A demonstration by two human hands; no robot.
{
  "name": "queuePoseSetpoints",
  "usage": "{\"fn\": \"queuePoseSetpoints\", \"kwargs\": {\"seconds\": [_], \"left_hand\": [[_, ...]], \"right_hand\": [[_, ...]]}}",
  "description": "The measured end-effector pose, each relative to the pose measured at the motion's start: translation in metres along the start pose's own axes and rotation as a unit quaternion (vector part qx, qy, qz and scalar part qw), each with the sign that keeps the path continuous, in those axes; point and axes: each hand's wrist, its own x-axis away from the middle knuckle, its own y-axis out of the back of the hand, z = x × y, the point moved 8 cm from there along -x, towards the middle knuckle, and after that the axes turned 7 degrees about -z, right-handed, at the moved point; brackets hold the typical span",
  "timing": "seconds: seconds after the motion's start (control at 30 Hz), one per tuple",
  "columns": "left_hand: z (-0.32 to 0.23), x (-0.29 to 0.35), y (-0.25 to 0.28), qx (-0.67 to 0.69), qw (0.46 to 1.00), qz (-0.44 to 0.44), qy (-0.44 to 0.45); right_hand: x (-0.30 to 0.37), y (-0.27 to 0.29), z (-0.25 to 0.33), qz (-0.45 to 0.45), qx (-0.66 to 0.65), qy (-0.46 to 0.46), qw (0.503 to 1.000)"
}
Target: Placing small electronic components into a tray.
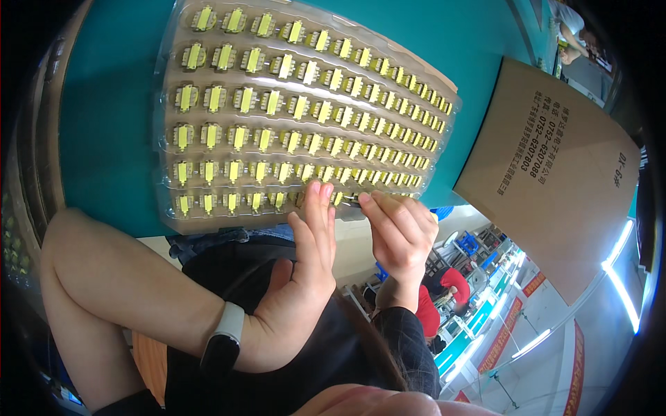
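Observation:
A clear plastic tray [291,119] holds rows of small yellow-taped transformers [245,100], each in its own pocket. My left hand [310,260], with a watch on its wrist, is at the nearest row. Its fingers are stretched out and the tips reach a transformer in that row. Close to its right, my right hand [402,232] has thumb and fingers pinched together over the same row. A thin dark bit shows at those fingertips, too small to name. Left of both hands, a transformer [256,201] of the nearest row sits in its pocket.
The tray lies on a teal table [111,125], cardboard showing along its edge. An open cardboard flap [548,173] rises on the right. Farther off are a person in red [454,284], workbenches and ceiling lights. Another person's arm [572,38] shows at the top right.

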Motion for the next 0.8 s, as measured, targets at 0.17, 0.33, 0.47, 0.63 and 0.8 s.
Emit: {"fn": "queuePoseSetpoints", "kwargs": {"seconds": [0.17, 0.33, 0.47, 0.63, 0.8], "left_hand": [[0.0020, -0.0046, 0.0000, -0.001, 1.000, -0.006, -0.005], [0.0018, -0.0038, -0.0014, 0.000, 1.000, -0.006, -0.006], [0.0012, -0.0028, -0.0001, -0.003, 1.000, -0.010, -0.007], [0.0000, -0.0035, -0.0006, -0.006, 1.000, -0.013, -0.007], [0.0004, -0.0030, -0.0013, -0.007, 1.000, -0.007, -0.006]], "right_hand": [[-0.0009, -0.0012, -0.0027, 0.005, 0.004, 0.000, 1.000], [-0.0011, -0.0028, -0.0024, 0.010, 0.005, -0.001, 1.000], [0.0005, -0.0012, -0.0017, 0.004, 0.003, 0.000, 1.000], [0.0030, -0.0010, -0.0028, 0.006, -0.001, -0.004, 1.000], [0.0055, -0.0023, -0.0036, 0.003, -0.012, -0.007, 1.000]]}}
